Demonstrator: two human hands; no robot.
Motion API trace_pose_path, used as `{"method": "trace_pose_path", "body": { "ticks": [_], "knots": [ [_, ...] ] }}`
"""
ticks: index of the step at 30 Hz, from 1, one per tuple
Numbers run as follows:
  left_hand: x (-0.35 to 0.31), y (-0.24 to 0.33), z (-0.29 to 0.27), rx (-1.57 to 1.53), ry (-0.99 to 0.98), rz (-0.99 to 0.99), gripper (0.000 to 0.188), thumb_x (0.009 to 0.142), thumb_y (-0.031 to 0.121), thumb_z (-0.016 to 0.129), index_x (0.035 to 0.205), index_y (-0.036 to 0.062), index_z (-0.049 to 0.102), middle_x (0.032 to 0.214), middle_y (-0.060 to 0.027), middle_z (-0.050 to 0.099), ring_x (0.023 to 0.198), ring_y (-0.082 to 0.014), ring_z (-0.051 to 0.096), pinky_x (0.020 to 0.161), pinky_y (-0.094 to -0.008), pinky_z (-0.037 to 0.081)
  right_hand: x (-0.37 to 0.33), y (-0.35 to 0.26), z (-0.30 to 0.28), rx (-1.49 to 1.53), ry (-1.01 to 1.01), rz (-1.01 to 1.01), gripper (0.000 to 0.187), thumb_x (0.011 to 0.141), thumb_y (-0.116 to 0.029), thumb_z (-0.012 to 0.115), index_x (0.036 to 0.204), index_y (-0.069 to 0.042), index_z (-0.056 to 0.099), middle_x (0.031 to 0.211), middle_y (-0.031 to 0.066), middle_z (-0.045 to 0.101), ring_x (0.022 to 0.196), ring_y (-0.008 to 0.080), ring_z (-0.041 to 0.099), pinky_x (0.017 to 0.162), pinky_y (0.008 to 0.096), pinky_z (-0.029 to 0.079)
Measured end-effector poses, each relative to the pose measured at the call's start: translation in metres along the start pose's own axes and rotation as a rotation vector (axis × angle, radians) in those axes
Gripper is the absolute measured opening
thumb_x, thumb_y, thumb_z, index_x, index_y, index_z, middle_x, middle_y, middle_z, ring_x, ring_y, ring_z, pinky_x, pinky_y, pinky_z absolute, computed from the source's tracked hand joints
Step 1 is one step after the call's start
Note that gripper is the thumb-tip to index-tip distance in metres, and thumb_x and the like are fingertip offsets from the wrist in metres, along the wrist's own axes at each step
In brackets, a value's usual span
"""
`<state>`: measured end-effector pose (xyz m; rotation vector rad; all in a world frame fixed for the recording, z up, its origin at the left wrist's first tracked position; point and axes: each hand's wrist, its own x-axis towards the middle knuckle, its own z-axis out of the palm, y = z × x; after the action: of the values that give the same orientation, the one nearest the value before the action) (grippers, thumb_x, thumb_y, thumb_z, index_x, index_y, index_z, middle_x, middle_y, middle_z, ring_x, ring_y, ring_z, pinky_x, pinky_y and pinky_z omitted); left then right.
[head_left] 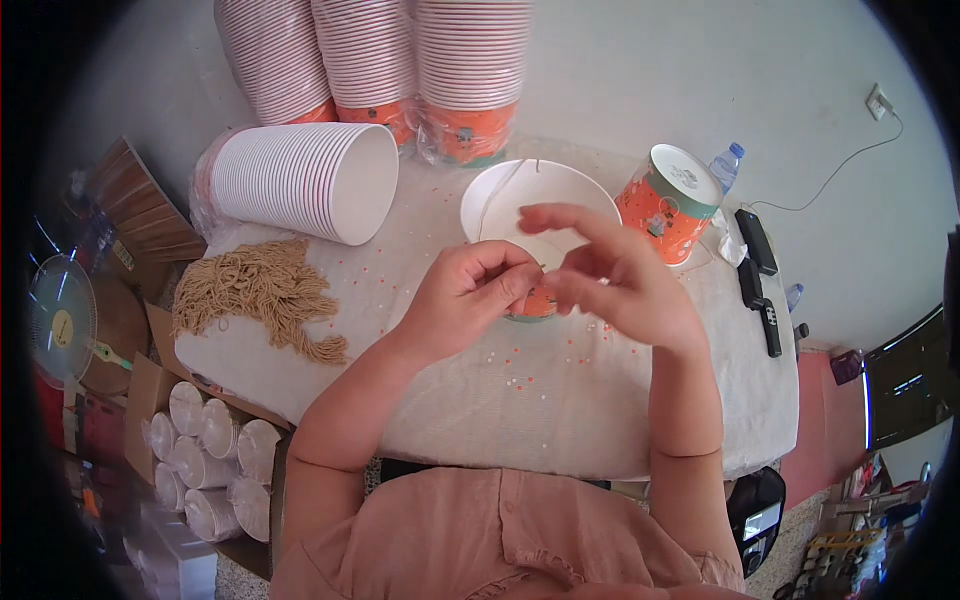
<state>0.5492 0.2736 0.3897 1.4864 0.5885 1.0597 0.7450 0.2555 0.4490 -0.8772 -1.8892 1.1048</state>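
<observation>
A paper bucket [483, 200], white inside with an orange printed outside, sits in front of me on the table, its mouth tilted toward the far side. A thin pale cord [503, 188] runs from its far rim down toward my left hand [470, 295]. That hand is closed in a pinch at the near rim, with a short bit of cord seeming to show at its fingertips. My right hand [622, 278] hovers just right of it over the bucket, forefinger stretched out and thumb apart. Its lower fingers partly hide one another, and I see nothing held there.
Left lies a bundle of tan cords [260, 290]; behind it, a stack of buckets [300, 180] on its side. Wrapped bucket stacks [470, 70] stand at the back. An upturned orange bucket [668, 205], bottle [727, 165] and black devices [757, 240] are right. Paper dots dot the cloth.
</observation>
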Motion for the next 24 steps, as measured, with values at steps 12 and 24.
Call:
{"method": "trace_pose_path", "body": {
  "ticks": [12,24],
  "knots": [
    [0.005,-0.002,-0.009,-0.206,0.005,-0.116,0.032,0.104,0.027,0.049,0.096,-0.0004,0.065,0.069,-0.0001,0.055,0.057,-0.0029,0.044,0.05,-0.0191,0.035,0.005,0.012,0.004,-0.262,0.153,-0.101,0.005,0.087,0.002,0.065,0.091,0.001,0.066,0.078,0.001,0.061,0.067,0.0051,0.054,0.057,0.0219,0.044],
    [0.002,-0.003,-0.002,-0.258,-0.007,-0.145,0.042,0.105,0.036,0.044,0.085,0.002,0.058,0.065,0.0024,0.046,0.054,-0.0038,0.037,0.048,-0.0197,0.03,0.005,0.012,0.011,-0.296,0.165,-0.19,0.007,0.085,0.006,0.065,0.089,0.001,0.067,0.076,-0.0004,0.058,0.066,0.0039,0.054,0.056,0.0199,0.042]
  ]
}}
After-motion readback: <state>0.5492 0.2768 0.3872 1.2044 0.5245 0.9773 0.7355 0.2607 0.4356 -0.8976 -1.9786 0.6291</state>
